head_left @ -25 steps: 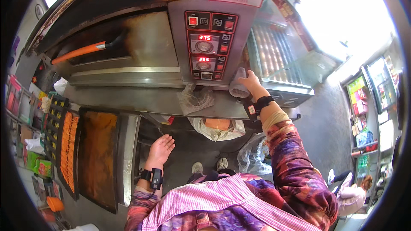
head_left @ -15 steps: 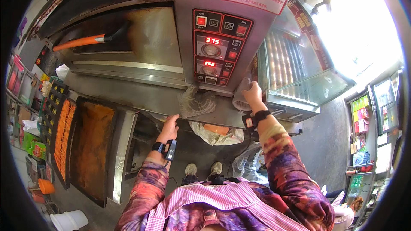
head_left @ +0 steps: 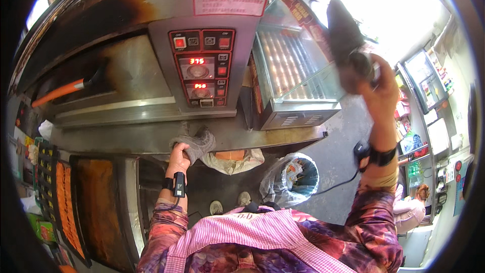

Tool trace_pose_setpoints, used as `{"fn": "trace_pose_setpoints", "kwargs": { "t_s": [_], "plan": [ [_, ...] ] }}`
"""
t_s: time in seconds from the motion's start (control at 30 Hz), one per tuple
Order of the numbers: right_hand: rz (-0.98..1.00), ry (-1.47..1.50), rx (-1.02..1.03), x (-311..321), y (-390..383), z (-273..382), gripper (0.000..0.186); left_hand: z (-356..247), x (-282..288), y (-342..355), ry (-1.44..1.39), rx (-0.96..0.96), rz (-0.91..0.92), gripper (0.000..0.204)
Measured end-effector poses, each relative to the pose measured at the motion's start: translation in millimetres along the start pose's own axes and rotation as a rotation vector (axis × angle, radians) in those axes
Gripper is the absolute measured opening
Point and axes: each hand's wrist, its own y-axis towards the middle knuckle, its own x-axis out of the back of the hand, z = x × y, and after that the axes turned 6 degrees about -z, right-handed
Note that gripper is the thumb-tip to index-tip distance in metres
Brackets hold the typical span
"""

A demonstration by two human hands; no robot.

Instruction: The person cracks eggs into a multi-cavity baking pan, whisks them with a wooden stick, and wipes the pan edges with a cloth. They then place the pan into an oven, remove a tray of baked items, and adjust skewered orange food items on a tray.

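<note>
My left hand [head_left: 178,157] is closed on a grey knitted cloth, apparently a glove [head_left: 201,142], at the front edge of the steel counter [head_left: 106,136], below an oven control panel [head_left: 201,73] with red displays. My right hand [head_left: 379,83] is raised at the right, gripping a dark grey cloth item [head_left: 344,35] that is blurred by motion and too unclear to name exactly; it is beside the glass display warmer [head_left: 295,71]. An orange-handled oven door [head_left: 58,93] is at the upper left.
Dark trays [head_left: 96,205] stand at lower left. A lined bin [head_left: 290,179] and a sack [head_left: 230,164] sit below the counter. At the right, a person [head_left: 409,212] is near shelves [head_left: 429,121]; my shoes show at the bottom middle.
My right hand has lifted the cloth item from beside the panel up and rightward. My left hand has risen to the counter and taken hold of the grey glove. The view has shifted.
</note>
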Motion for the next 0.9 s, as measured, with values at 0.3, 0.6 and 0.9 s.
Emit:
{"fn": "trace_pose_setpoints", "kwargs": {
  "t_s": [0.3, 0.6, 0.9],
  "plan": [
    [0.346, -0.481, 0.261, -66, 95, -124, 0.044, -123, 40, -155, -0.44, -0.35, 0.386, 0.048],
    [0.099, 0.041, 0.327, -123, 2, -9, 0.051, -255, 8, -151, -0.366, -0.682, 0.391, 0.043],
    [0.421, 0.184, 0.669, -206, -20, 138, 0.06, -316, -98, -140, -0.267, -0.735, 0.094, 0.038]
  ]
}}
